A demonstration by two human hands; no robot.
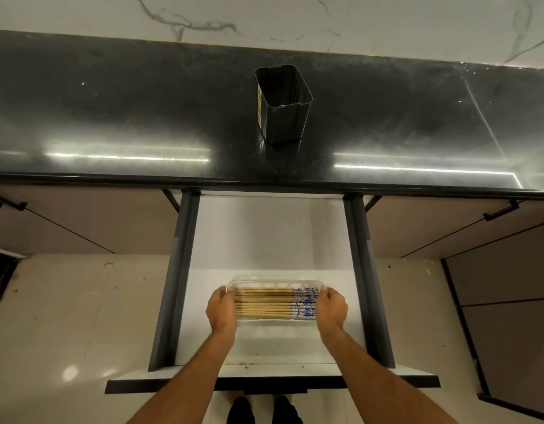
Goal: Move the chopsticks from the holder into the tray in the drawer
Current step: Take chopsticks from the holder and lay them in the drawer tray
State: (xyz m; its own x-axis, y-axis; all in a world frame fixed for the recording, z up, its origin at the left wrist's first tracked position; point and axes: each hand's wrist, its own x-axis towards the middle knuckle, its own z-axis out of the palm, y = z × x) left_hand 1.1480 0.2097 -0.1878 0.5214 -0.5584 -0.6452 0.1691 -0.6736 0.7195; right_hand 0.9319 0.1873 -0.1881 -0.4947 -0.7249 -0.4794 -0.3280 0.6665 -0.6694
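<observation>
Drawer [264, 240] pulled out, centre of frame. Clear tray [273, 282] on drawer floor, lower centre. Chopsticks [264, 302] lie flat inside tray, side by side, blue-patterned ends toward right. Left hand [222, 310] cupped against tray's left end, fingers curled over rim. Right hand [331, 308] cupped against tray's right end, fingertips on rim. Tray held between both hands. Holder [283, 105] upright on black counter [111, 117], upper centre, well apart from tray, no chopsticks visible inside.
</observation>
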